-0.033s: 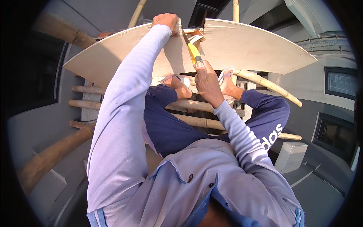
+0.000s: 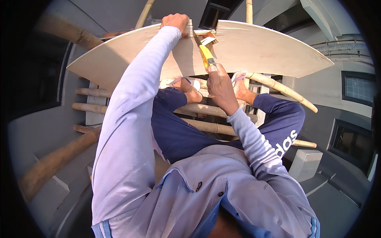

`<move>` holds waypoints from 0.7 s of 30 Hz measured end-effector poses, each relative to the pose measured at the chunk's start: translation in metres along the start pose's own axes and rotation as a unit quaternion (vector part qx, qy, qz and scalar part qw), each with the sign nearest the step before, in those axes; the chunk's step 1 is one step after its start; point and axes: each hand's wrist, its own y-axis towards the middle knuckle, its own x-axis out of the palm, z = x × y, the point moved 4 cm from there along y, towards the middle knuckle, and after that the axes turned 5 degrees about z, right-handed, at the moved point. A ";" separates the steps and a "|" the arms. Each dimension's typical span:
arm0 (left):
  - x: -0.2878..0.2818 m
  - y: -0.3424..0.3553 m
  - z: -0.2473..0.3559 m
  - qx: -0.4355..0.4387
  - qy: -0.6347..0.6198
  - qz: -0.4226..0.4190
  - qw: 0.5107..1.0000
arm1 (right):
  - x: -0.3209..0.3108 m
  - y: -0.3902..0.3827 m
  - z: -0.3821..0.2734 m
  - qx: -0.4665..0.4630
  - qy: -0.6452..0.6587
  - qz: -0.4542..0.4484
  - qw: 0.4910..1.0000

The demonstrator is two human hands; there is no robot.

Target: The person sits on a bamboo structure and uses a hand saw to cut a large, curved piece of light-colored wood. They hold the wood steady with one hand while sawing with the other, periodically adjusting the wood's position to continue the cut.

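A thin, pale plywood board stretches in front of me, with a notch cut into its far edge near the middle. My left hand is closed over that far edge, just left of the notch. In my right hand is a yellow-and-grey-handled cutting tool, its narrow dark blade lying along the notch's left side. Whether it is a saw or a knife I cannot tell. A small piece of brown wood with a pale strip shows in the notch.
Bamboo poles run crosswise under my sandalled feet. More poles, such as a thick one at the left, slope around me. Grey walls with dark windows stand on both sides. A grey block sits at lower right.
My right hand and the yellow-handled tool have shifted slightly to the right. My left hand stays on the board's far edge.
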 end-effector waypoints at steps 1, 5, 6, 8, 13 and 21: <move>0.000 -0.008 0.000 -0.003 -0.004 0.000 1.000 | 0.000 -0.006 -0.009 0.018 0.013 -0.010 1.000; -0.004 -0.012 0.001 -0.006 -0.010 0.021 1.000 | 0.018 -0.021 0.016 -0.014 0.000 -0.003 1.000; 0.000 -0.004 0.004 -0.002 -0.008 0.027 1.000 | 0.020 -0.025 0.043 -0.040 -0.032 0.024 0.998; 0.001 0.014 0.016 0.022 -0.012 0.040 0.999 | 0.021 -0.023 0.095 -0.077 -0.056 0.017 0.995; 0.000 -0.008 -0.012 -0.008 -0.026 0.033 0.999 | 0.002 -0.012 -0.013 0.037 0.040 -0.044 0.998; 0.005 0.004 -0.006 -0.002 -0.042 0.035 0.999 | -0.039 -0.096 -0.065 0.120 0.071 -0.057 0.989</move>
